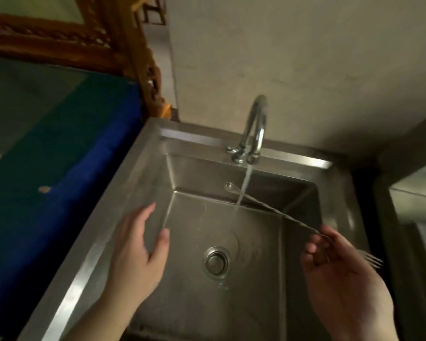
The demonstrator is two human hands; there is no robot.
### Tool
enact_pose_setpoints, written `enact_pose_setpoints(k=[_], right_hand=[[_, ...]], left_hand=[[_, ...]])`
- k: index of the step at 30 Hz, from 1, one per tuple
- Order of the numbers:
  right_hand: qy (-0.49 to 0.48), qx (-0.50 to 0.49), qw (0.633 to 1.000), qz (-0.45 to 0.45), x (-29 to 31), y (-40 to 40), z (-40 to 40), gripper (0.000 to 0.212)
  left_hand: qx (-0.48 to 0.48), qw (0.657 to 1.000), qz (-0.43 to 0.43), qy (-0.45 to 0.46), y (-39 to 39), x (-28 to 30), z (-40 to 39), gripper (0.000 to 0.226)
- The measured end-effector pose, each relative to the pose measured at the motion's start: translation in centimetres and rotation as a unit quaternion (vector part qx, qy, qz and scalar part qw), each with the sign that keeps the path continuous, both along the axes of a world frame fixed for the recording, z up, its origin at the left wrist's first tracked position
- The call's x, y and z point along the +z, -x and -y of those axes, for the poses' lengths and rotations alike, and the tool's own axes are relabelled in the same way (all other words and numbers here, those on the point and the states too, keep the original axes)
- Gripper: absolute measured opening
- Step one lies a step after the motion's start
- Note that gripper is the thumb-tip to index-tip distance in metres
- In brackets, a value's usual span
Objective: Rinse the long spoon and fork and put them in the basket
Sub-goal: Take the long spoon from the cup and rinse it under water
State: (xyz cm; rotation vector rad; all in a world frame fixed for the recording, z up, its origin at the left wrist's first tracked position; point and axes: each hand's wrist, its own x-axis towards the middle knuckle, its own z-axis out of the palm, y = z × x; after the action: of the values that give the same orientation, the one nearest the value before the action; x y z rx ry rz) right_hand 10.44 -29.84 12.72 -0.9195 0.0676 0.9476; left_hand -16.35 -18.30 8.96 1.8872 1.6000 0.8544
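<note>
My right hand [340, 276] holds two thin metal utensils over the steel sink [303, 254]. The long spoon [268, 205] slants up and left from my fingers, its small bowl near the back wall of the basin, and its handle crosses the stream of water [244, 185] running from the tap [252, 134]. The fork [371, 259] sticks out of the same hand to the right, tines pointing right over the sink's rim. My left hand [138, 249] hovers open over the sink's left side, holding nothing. No basket is in view.
The round drain [215, 260] lies in the basin floor between my hands. A blue and green cloth-covered surface [59, 143] borders the sink on the left, with carved wooden furniture [133, 57] behind it. A plain wall rises behind the tap.
</note>
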Motion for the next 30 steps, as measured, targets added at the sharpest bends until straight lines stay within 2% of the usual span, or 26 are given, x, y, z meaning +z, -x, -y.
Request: enact_pose_setpoints(k=[4,9,14,17,19,23,26,30], right_hand=[[0.008,-0.025,0.999,-0.025,-1.9,-1.7,0.3,0.034],[0.035,-0.061,0.996,-0.057,-5.2,-2.2,-0.2,0.042],[0.037,-0.071,0.993,-0.091,-8.0,-1.8,-1.1,0.040],[0.026,-0.061,0.993,-0.102,-8.9,-1.3,-1.2,0.027],[0.021,-0.058,0.992,-0.112,-9.5,-0.9,-1.0,0.026],[0.017,-0.056,0.986,-0.159,-10.7,-0.4,-1.2,0.028],[0.019,-0.040,0.979,-0.200,-11.5,0.4,-1.6,0.023],[0.065,-0.022,0.964,-0.259,-12.8,2.2,-2.5,0.018]], left_hand=[[-0.094,0.995,-0.022,-0.040,-6.2,0.1,-3.2,0.056],[-0.138,0.990,0.027,-0.029,-12.0,-2.4,-5.6,0.048],[-0.094,0.987,0.102,0.083,-15.6,-5.9,-6.8,0.030],[-0.060,0.981,0.126,0.134,-16.0,-7.2,-7.1,0.013],[-0.054,0.963,0.181,0.193,-16.0,-7.5,-7.4,0.009],[-0.051,0.894,0.319,0.311,-16.3,-7.5,-7.5,0.006],[-0.029,0.857,0.394,0.331,-16.8,-7.2,-7.7,0.015],[-0.038,0.846,0.428,0.317,-17.4,-6.8,-7.8,0.016]])
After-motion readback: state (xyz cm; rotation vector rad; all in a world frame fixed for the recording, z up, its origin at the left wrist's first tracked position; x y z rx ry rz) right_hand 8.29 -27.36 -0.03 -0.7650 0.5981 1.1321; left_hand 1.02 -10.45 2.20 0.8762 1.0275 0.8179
